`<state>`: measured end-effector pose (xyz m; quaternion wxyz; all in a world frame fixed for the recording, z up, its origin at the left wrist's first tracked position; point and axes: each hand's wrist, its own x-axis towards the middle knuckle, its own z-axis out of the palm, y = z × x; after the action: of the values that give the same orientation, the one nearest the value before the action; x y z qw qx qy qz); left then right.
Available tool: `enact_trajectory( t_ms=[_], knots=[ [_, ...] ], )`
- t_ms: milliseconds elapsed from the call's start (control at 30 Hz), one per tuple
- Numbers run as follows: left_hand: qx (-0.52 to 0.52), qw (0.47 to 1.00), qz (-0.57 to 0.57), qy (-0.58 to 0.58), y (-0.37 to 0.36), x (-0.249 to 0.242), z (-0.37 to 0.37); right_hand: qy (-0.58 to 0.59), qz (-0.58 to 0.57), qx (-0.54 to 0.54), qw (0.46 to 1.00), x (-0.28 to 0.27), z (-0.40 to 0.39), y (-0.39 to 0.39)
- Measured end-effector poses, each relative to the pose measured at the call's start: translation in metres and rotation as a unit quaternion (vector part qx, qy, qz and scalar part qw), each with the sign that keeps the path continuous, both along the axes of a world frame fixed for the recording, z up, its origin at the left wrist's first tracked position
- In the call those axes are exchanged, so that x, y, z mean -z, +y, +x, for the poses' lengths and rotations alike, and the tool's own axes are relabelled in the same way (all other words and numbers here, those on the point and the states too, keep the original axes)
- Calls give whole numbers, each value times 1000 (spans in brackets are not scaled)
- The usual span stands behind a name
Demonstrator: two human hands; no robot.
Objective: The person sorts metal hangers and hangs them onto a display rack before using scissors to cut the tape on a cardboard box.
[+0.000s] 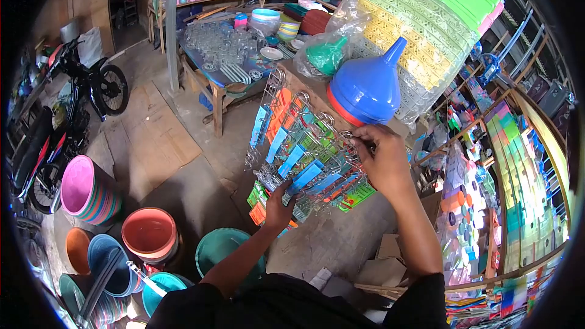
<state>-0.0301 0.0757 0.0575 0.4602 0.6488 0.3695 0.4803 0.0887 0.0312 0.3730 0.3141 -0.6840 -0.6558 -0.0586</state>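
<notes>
Bundles of metal wire hangers with blue labels hang down the front of a cardboard box. My right hand is at their upper right end, thumb and fingers pinched on the top of a wire hanger. Lower down, my left hand has its fingers closed around the bottom part of the hangers, beside a blue label. Just above my right hand, a stack of funnels with a blue funnel on top stands spout up. Orange and green packaged goods show behind and below the wires.
Plastic-wrapped yellow and white baskets are stacked behind the funnels. Glassware covers a table at the back. Plastic bins, including a pink bin and a terracotta pot, stand at lower left. A motorbike is parked far left; shelves line the right.
</notes>
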Motion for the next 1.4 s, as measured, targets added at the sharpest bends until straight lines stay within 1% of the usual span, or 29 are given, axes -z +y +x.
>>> enact_trajectory(
  t_ms=[133,233,300,433,533,700,833,900,933,1000,1033,1100,1233,1300,1333,1400],
  knots=[
    [-6,1000,12,-11,-1,4,4,-25,0,4,1000,-1,-2,-2],
    [-19,1000,21,3,0,3,6,-36,7,-8,999,-1,-3,-2],
    [-30,999,-1,12,0,3,7,-43,13,-8,999,-1,-2,-2],
    [-46,999,11,10,1,4,9,-36,26,-19,999,2,-1,0],
    [-50,999,-8,1,-1,2,13,-33,23,-14,999,3,0,0],
    [-84,995,59,-15,1,3,23,-65,31,-14,997,6,1,1],
    [-102,992,75,-3,-2,3,29,-58,19,-16,998,5,2,1],
    [-88,996,27,-8,-2,3,31,-66,20,-24,997,5,5,1],
    [-90,996,27,-8,-3,3,31,-67,20,-26,997,6,5,1],
    [-55,998,11,-12,-4,3,30,-102,38,-12,994,8,3,2],
    [-55,998,10,-12,-5,7,30,-102,38,-13,994,8,2,1],
    [-30,996,87,-13,-4,11,30,-132,23,-11,991,6,1,1],
    [-5,997,78,18,-4,8,31,-159,-8,2,987,3,-5,-2],
    [14,999,26,18,-1,8,33,-173,-25,11,985,3,-5,-2],
    [14,999,25,18,0,9,33,-173,-26,12,984,4,-5,-3],
    [15,998,67,10,5,12,33,-156,-20,9,987,3,-6,-2]
  ],
)
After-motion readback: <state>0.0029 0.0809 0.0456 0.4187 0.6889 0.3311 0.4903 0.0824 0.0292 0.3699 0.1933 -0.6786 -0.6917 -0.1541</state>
